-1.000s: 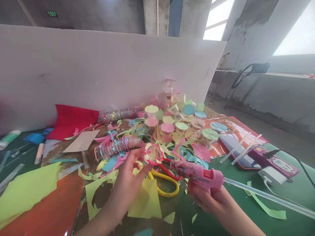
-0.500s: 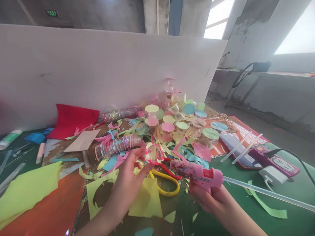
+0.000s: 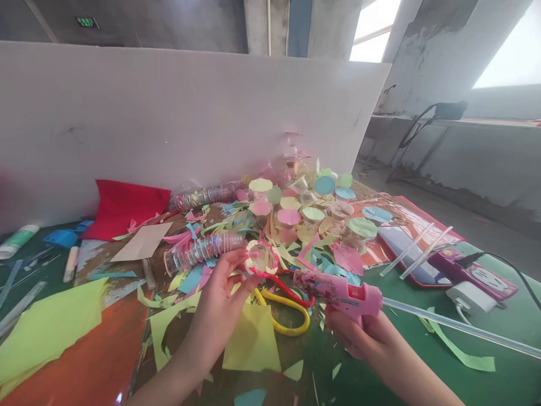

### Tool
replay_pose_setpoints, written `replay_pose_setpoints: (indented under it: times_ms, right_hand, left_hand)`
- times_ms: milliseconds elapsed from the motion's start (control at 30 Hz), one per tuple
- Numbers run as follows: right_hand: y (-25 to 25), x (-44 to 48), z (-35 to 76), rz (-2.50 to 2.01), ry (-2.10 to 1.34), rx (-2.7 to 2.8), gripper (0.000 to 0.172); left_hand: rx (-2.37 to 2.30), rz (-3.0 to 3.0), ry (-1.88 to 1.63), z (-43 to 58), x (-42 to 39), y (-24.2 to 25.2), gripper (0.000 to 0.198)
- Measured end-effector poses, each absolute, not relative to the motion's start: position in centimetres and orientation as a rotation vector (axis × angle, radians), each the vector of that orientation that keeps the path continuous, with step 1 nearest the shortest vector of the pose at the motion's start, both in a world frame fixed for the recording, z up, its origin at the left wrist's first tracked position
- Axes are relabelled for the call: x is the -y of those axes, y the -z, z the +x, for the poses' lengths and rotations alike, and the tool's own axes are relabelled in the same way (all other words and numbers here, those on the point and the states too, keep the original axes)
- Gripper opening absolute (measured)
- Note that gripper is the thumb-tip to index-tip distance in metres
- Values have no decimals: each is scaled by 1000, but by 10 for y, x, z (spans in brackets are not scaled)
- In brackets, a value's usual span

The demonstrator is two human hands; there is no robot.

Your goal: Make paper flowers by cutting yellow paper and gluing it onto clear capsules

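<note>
My left hand (image 3: pixel 215 299) pinches a small round clear plastic piece (image 3: pixel 262 258) with a pink and yellow paper rim, holding it up at its edge. My right hand (image 3: pixel 372 332) grips a pink hot glue gun (image 3: pixel 338 292) around its handle. A long translucent glue stick (image 3: pixel 460 327) runs out of the gun's back end. The gun's nozzle points left, a short gap from the rim. Below both hands lie scissors with yellow and red handles (image 3: pixel 283 311). A stack of clear plastic cups (image 3: pixel 203 254) lies just beyond my left fingers.
Coloured paper scraps and paper-topped clear cups crowd the table's middle, backed by a white board (image 3: pixel 177 118). A red felt sheet (image 3: pixel 127 211) lies at the back left. At the right are a purple power strip (image 3: pixel 473 276), a white charger (image 3: pixel 469 298) and loose glue sticks (image 3: pixel 425 251).
The round piece has turned to face me more. The glue gun has risen slightly, with its nozzle nearer the rim. The whole view has tilted a little.
</note>
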State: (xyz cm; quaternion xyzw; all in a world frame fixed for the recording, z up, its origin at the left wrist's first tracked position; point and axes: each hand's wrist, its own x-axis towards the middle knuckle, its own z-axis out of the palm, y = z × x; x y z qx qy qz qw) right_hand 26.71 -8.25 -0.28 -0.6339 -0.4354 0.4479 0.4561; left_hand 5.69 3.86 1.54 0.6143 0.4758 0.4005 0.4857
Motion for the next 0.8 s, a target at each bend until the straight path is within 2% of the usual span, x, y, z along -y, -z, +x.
replay_pose_setpoints:
  times_ms: [167,433,800]
  right_hand:
    - [-1,82,266,-1492,-1187,1010,63]
    - [-5,87,259,-1443,-1201,872,65]
    - [-2,90,255,-1493,-1222,801,54]
  left_hand:
    - [-1174,1521,-949,58,-37,-19,57]
    - [-1153,1546,-774,57,-32,-9,52]
    - [-1149,1557,-667,59,-27,-9,54]
